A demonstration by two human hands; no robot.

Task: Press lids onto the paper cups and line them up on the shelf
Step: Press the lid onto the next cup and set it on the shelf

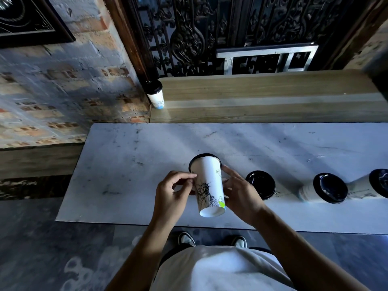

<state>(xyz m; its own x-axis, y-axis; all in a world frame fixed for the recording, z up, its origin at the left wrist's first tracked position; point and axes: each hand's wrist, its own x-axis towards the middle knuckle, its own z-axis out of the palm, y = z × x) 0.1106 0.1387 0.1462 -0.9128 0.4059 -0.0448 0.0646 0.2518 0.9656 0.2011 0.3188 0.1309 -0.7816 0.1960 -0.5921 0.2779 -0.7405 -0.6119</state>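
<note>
Between both hands I hold a white paper cup [209, 185] printed with a statue drawing, tilted so its base faces me and its black lid [204, 156] points away over the table. My left hand [174, 192] grips its left side; my right hand [239, 192] grips the right. One lidded cup [155, 93] stands at the left end of the wooden shelf [262, 95]. On the table to the right are a black-lidded cup [260, 184] and two more lidded cups [327, 189] [375, 183].
The white marble-look table [126, 164] spans the middle, with the wooden shelf behind it against an ornate dark metal screen [210, 28]. A brick wall [63, 80] rises on the left. My shoes [186, 238] show on the tiled floor below.
</note>
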